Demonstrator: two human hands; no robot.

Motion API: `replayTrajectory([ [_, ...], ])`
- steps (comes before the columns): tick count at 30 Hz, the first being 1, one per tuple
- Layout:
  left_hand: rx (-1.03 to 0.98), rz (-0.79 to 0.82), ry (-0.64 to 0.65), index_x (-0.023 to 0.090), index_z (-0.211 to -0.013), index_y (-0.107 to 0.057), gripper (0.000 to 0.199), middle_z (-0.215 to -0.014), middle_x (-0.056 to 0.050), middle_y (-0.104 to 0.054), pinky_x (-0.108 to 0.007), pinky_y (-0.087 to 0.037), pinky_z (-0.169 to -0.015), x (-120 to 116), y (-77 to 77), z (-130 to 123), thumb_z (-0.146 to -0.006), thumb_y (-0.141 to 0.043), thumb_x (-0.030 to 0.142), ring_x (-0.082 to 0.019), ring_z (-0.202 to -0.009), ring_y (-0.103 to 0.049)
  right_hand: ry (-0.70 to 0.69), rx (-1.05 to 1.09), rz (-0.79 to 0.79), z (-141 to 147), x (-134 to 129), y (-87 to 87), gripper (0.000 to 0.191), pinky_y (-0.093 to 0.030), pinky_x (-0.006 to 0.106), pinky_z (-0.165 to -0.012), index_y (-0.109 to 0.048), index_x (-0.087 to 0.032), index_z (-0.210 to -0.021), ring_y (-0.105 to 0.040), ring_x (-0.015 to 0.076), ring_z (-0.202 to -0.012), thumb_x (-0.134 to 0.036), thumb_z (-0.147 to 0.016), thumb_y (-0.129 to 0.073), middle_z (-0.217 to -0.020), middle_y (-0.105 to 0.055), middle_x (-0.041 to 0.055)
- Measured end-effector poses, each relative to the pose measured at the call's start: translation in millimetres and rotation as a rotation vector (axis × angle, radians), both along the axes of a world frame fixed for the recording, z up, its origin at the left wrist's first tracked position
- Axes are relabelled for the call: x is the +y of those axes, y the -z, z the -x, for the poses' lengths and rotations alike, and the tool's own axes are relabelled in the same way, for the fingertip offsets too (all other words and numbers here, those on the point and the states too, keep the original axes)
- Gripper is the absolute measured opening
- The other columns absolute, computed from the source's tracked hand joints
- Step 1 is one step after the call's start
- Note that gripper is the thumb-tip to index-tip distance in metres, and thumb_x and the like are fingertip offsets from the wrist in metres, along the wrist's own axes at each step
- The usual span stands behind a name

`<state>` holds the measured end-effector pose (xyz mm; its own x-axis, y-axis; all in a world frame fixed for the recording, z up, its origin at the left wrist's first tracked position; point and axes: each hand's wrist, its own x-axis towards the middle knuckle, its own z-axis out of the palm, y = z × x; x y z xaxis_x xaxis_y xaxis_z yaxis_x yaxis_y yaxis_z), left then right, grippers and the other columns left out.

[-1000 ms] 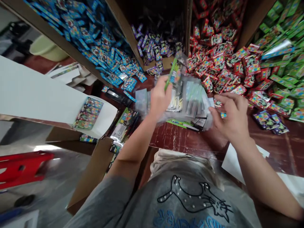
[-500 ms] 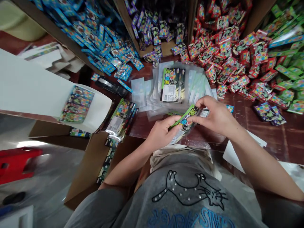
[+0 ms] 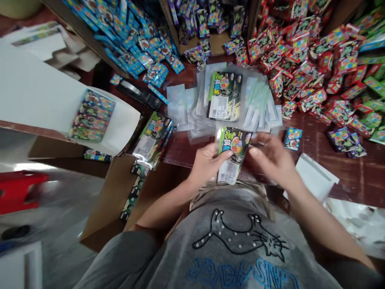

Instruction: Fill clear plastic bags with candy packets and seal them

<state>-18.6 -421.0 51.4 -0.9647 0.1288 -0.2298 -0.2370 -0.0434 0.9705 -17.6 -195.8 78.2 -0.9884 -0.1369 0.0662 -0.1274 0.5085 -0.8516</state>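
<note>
A clear plastic bag with a black and green printed card [image 3: 231, 170] is in my left hand [image 3: 206, 162], the thumb across its front and the fingers behind. The bag stands roughly upright, printed side toward me, at the table's front edge. My right hand [image 3: 273, 160] is at the bag's upper right corner, thumb and fingers apart; blur hides whether a fingertip touches it. Beyond the hands lies a pile of clear bags [image 3: 189, 108] with another printed card bag [image 3: 224, 98] on top. A small blue packet [image 3: 293, 138] lies right of my right hand.
Blue packets [image 3: 129, 40], purple packets [image 3: 204, 20], red packets [image 3: 300, 60] and green packets [image 3: 375, 84] are heaped behind cardboard dividers. Filled bags [image 3: 153, 138] lie left, by a black stapler-like tool [image 3: 135, 92]. An open cardboard box [image 3: 100, 204] stands lower left.
The bag has turned from a slant to nearly upright, its printed face toward me. My right hand has come off its front and moved right, fingers opening. The view has shifted slightly.
</note>
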Motion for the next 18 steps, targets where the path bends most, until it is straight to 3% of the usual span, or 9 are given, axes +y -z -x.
replayTrajectory([
  [2, -0.008, -0.053, -0.091, 0.018, -0.108, -0.082, 0.038, -0.109, -0.006, -0.086, -0.034, -0.062, -0.095, 11.2, 8.0, -8.6, -0.088, -0.088, 0.050, -0.021, -0.098, -0.079, 0.071, -0.075, -0.063, -18.4, -20.8, 20.7, 0.049, -0.058, 0.035, -0.070, -0.066, -0.021, -0.124, -0.078, 0.0251, -0.081, -0.066, -0.108, -0.052, -0.101, -0.081, 0.0110],
  [6, -0.033, -0.050, -0.219, 0.018, -0.117, -0.077, 0.043, -0.116, -0.007, -0.084, -0.033, -0.061, -0.096, 25.4, 35.3, -24.0, -0.095, -0.082, 0.055, -0.021, -0.101, -0.077, 0.224, 0.025, -0.387, -32.5, -51.2, 56.6, 0.053, -0.035, 0.030, -0.050, -0.066, -0.019, -0.102, -0.068, 0.0228, -0.054, -0.059, -0.114, -0.033, -0.074, -0.075, 0.0107],
  [9, -0.007, 0.056, -0.194, 0.019, -0.133, -0.066, 0.053, -0.128, -0.012, -0.080, -0.041, -0.062, -0.103, 22.2, 58.3, -32.1, -0.102, -0.069, 0.062, -0.024, -0.113, -0.077, 0.176, 0.088, -0.505, -24.5, -61.7, 76.6, 0.050, -0.027, 0.029, -0.045, -0.064, -0.018, -0.095, -0.063, 0.0208, -0.046, -0.049, -0.115, -0.031, -0.066, -0.072, 0.0097],
  [11, 0.111, 0.220, -0.186, 0.022, -0.151, -0.050, 0.063, -0.145, -0.017, -0.070, -0.048, -0.060, -0.112, 13.5, 66.5, -36.3, -0.106, -0.058, 0.065, -0.029, -0.131, -0.071, 0.124, 0.111, -0.516, -18.0, -65.9, 81.5, 0.046, -0.031, 0.030, -0.044, -0.066, -0.017, -0.101, -0.066, 0.0227, -0.048, -0.046, -0.115, -0.033, -0.068, -0.074, 0.0105],
  [13, 0.284, 0.455, -0.249, 0.027, -0.167, -0.025, 0.075, -0.167, -0.021, -0.048, -0.053, -0.055, -0.121, -0.6, 63.9, -34.5, -0.108, -0.051, 0.066, -0.031, -0.153, -0.056, 0.094, 0.151, -0.479, -14.2, -66.1, 77.2, 0.044, -0.045, 0.033, -0.047, -0.067, -0.016, -0.116, -0.075, 0.0267, -0.061, -0.047, -0.115, -0.037, -0.082, -0.080, 0.0137],
  [15, 0.475, 0.697, -0.322, 0.033, -0.171, -0.009, 0.082, -0.179, -0.019, -0.026, -0.056, -0.047, -0.129, -20.2, 49.3, -16.1, -0.108, -0.051, 0.064, -0.031, -0.167, -0.036, 0.089, 0.203, -0.419, -10.8, -58.1, 65.2, 0.044, -0.061, 0.041, -0.062, -0.063, -0.018, -0.133, -0.081, 0.0314, -0.083, -0.051, -0.114, -0.044, -0.102, -0.082, 0.0167],
  [16, 0.562, 0.794, -0.320, 0.035, -0.172, -0.011, 0.082, -0.181, -0.017, -0.020, -0.056, -0.041, -0.133, -31.5, 38.5, 3.0, -0.107, -0.054, 0.062, -0.031, -0.170, -0.028, 0.100, 0.232, -0.392, -8.0, -49.4, 57.7, 0.045, -0.066, 0.046, -0.073, -0.061, -0.019, -0.139, -0.081, 0.0336, -0.095, -0.053, -0.112, -0.048, -0.111, -0.081, 0.0177],
  [18, 0.694, 0.936, -0.226, 0.028, -0.168, -0.027, 0.075, -0.177, -0.018, -0.028, -0.057, -0.031, -0.139, -53.9, 14.7, 64.4, -0.107, -0.059, 0.056, -0.032, -0.169, -0.026, 0.147, 0.288, -0.375, 2.2, -20.6, 42.5, 0.050, -0.066, 0.056, -0.092, -0.057, -0.021, -0.147, -0.077, 0.0374, -0.113, -0.052, -0.108, -0.058, -0.122, -0.078, 0.0195],
])
